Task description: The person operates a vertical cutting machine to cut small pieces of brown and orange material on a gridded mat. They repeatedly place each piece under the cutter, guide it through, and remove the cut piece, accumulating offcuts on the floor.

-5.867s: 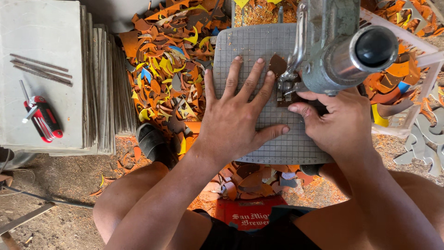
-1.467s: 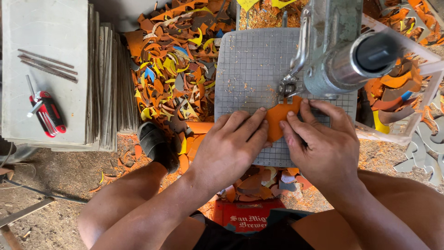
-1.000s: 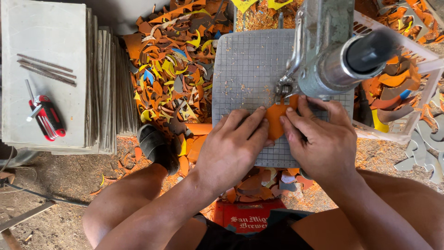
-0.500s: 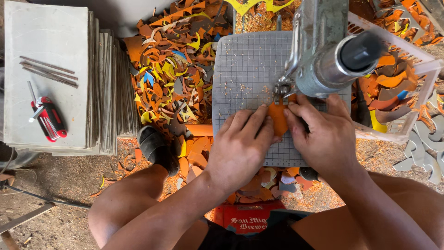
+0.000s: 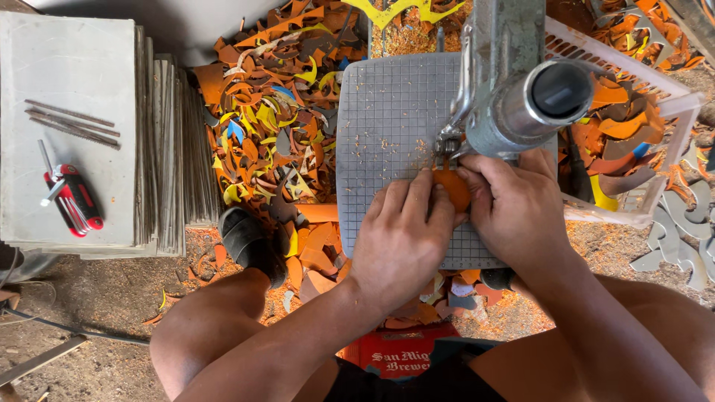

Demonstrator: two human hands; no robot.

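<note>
Orange, flat and small, the workpiece (image 5: 452,187) lies on the grey gridded table (image 5: 387,119) of a saw machine (image 5: 514,82), just below the blade area at the table's right middle. Both hands press it flat. The left hand (image 5: 402,238) lies palm down with its fingers pinning the piece's left edge; the right hand (image 5: 518,208) curls over its right side, fingers gripping the piece against the table. Only a narrow oval of orange shows between the fingers, its long axis running roughly near-to-far and leaning a little to the left at the far end; the true outline is hidden under the hands.

At the near edge, between the person's knees, sits a red crate (image 5: 395,357) with white lettering, partly cut off by the legs. At the right, a pale plastic basket (image 5: 655,89) holds orange and dark offcuts; its far end is cut off by the frame. A heap of orange, yellow and blue scraps (image 5: 275,112) covers the ground left of the table. Far left, a stack of grey sheets (image 5: 74,126) carries thin metal rods (image 5: 71,123) and a red-handled tool (image 5: 73,199). A dark sandal (image 5: 249,242) shows beside the left knee. The blade itself is hard to make out behind the machine's grey cylinder.
</note>
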